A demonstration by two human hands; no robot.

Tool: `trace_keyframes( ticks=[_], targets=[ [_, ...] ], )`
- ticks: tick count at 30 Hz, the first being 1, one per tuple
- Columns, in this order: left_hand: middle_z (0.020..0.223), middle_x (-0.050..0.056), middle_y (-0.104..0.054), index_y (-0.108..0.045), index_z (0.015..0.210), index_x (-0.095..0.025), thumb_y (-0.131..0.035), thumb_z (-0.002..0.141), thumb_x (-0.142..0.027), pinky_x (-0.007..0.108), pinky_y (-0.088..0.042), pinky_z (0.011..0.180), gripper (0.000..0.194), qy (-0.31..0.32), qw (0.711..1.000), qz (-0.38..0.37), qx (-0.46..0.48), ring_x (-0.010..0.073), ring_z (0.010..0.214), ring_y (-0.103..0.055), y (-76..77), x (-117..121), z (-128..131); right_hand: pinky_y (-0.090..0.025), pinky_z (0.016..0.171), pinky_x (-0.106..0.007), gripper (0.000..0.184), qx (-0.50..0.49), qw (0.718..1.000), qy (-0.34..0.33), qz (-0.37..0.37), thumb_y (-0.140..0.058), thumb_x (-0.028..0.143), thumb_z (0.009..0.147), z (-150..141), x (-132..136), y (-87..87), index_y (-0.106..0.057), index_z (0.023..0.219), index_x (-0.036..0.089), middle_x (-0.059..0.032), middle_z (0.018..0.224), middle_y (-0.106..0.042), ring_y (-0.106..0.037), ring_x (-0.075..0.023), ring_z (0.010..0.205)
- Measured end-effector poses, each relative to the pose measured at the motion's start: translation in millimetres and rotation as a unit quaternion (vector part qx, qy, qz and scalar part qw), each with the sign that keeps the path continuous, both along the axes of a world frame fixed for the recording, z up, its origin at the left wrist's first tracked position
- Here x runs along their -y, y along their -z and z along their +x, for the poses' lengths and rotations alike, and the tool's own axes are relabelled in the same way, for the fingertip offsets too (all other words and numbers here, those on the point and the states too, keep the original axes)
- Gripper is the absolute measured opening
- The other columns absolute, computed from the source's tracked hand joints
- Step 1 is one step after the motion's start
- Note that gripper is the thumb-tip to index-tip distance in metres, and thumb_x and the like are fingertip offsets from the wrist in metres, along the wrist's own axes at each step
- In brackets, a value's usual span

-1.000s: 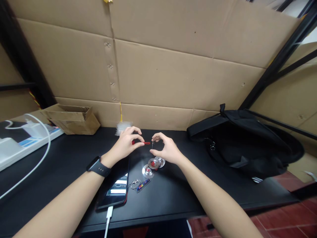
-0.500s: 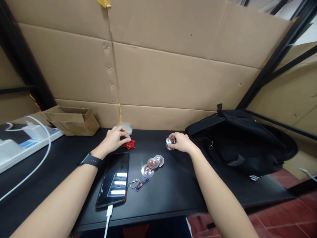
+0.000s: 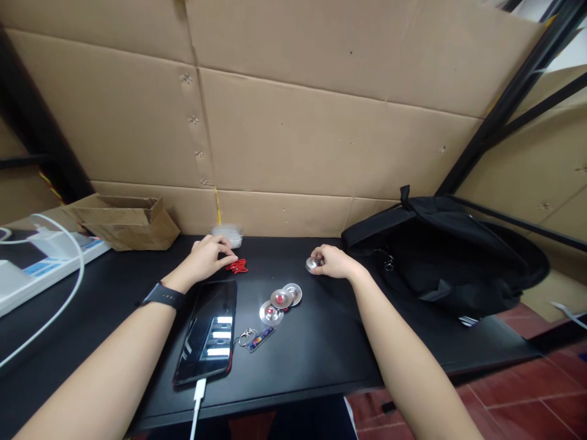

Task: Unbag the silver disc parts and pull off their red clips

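My left hand [image 3: 211,258], with a dark watch on its wrist, has thumb and forefinger closed at the near-left edge of a bundle of red cord [image 3: 237,266] on the black table. Farther right, my right hand [image 3: 334,261] is closed around a shiny small cymbal [image 3: 312,263] at table height; its fingers hide part of it, and I cannot tell whether more than one is there. Between the hands and nearer me, several other small cymbals [image 3: 280,299] overlap in a loose group, with red showing at the centres of some.
A phone [image 3: 206,336] with a white cable lies by my left forearm. Beside the cymbals is a keyring with a colourful tag [image 3: 261,339]. A clear plastic packet [image 3: 228,234], a brown paper bag [image 3: 123,226], a power strip [image 3: 50,272] and a black backpack [image 3: 454,256] surround the work area.
The metal cymbal in my right hand has come down and tilted flatter against the table. My left hand stays at the red cord. The whole view has shifted slightly.
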State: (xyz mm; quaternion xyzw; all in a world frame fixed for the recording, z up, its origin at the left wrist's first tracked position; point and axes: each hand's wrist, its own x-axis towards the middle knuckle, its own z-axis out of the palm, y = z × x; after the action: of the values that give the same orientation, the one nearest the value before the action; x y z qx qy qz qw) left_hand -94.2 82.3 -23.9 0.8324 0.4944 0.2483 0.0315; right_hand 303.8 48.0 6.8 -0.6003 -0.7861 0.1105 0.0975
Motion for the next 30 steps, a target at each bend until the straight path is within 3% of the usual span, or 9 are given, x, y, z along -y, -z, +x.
trace_keyframes(
  ticks=[6,10,14,17,20,22,25,30],
  targets=[
    [0.112,0.006,-0.069,-0.080,0.089,-0.027,-0.050,0.092,-0.058,0.043,-0.039,0.094,0.042,-0.009,1.000,0.001,-0.010,0.0280,0.105,-0.056,-2.8,3.7,2.8,-0.050,0.079,-0.028,0.041,0.000,1.000,-0.004,0.000,-0.084,0.037,0.071,-0.5,-1.1,1.6,-0.073,0.108,0.022,-0.0062,0.106,-0.072,-0.069,-0.0209,0.090],
    [0.115,0.006,-0.067,-0.077,0.099,-0.028,-0.051,0.093,-0.054,0.043,-0.040,0.093,0.038,-0.012,1.000,0.013,-0.016,0.0286,0.108,-0.056,-7.2,10.2,10.5,-0.050,0.079,-0.029,0.040,0.004,1.000,-0.004,-0.009,-0.082,0.037,0.074,-2.0,-1.5,2.1,-0.073,0.109,0.022,-0.0063,0.105,-0.072,-0.069,-0.0216,0.090],
    [0.118,0.007,-0.065,-0.074,0.104,-0.030,-0.054,0.094,-0.049,0.042,-0.040,0.092,0.030,0.018,0.999,0.035,-0.020,0.0294,0.113,-0.056,-16.1,20.4,22.5,-0.049,0.092,-0.039,0.048,0.016,1.000,-0.002,0.016,-0.083,0.038,0.073,-6.7,8.4,-6.4,-0.072,0.117,0.023,-0.0104,0.118,-0.069,-0.066,-0.0296,0.107],
    [0.118,0.006,-0.064,-0.073,0.104,-0.030,-0.055,0.094,-0.046,0.042,-0.039,0.093,0.026,0.031,0.998,0.049,-0.013,0.0290,0.114,-0.055,-21.6,26.5,28.9,-0.043,0.103,-0.048,0.055,-0.009,0.994,-0.087,0.058,-0.086,0.037,0.071,-18.1,24.8,-19.4,-0.069,0.124,0.030,-0.0091,0.132,-0.062,-0.056,-0.0335,0.124],
    [0.119,0.006,-0.064,-0.073,0.104,-0.030,-0.057,0.094,-0.043,0.043,-0.039,0.094,0.023,0.041,0.998,0.049,-0.011,0.0289,0.115,-0.055,-23.1,29.3,31.8,-0.041,0.105,-0.045,0.050,-0.057,0.965,-0.255,0.016,-0.088,0.042,0.071,-36.7,41.2,-29.3,-0.072,0.118,0.035,-0.0034,0.136,-0.061,-0.055,-0.0299,0.126],
    [0.118,0.006,-0.064,-0.073,0.103,-0.029,-0.057,0.094,-0.042,0.043,-0.039,0.095,0.022,0.048,0.998,0.047,-0.012,0.0287,0.115,-0.054,-22.6,30.1,32.7,-0.041,0.103,-0.044,0.040,-0.060,0.948,-0.312,0.000,-0.089,0.040,0.069,-49.4,47.8,-30.6,-0.077,0.107,0.036,-0.0009,0.132,-0.064,-0.057,-0.0290,0.122],
    [0.115,0.006,-0.064,-0.073,0.102,-0.029,-0.056,0.094,-0.042,0.043,-0.038,0.095,0.022,0.055,0.997,0.049,-0.012,0.0280,0.114,-0.054,-21.4,31.3,34.1,-0.043,0.100,-0.044,0.027,-0.050,0.938,-0.344,-0.004,-0.090,0.033,0.068,-62.0,50.3,-25.3,-0.080,0.094,0.035,0.0001,0.127,-0.066,-0.059,-0.0285,0.115],
    [0.112,0.006,-0.064,-0.074,0.099,-0.029,-0.056,0.094,-0.042,0.043,-0.038,0.096,0.023,0.056,0.997,0.053,-0.018,0.0281,0.114,-0.053,-21.1,33.3,37.0,-0.044,0.100,-0.046,0.029,-0.070,0.938,-0.338,-0.012,-0.092,0.027,0.065,-63.9,45.1,-13.4,-0.082,0.091,0.036,-0.0004,0.133,-0.061,-0.054,-0.0302,0.118]
  ],
)
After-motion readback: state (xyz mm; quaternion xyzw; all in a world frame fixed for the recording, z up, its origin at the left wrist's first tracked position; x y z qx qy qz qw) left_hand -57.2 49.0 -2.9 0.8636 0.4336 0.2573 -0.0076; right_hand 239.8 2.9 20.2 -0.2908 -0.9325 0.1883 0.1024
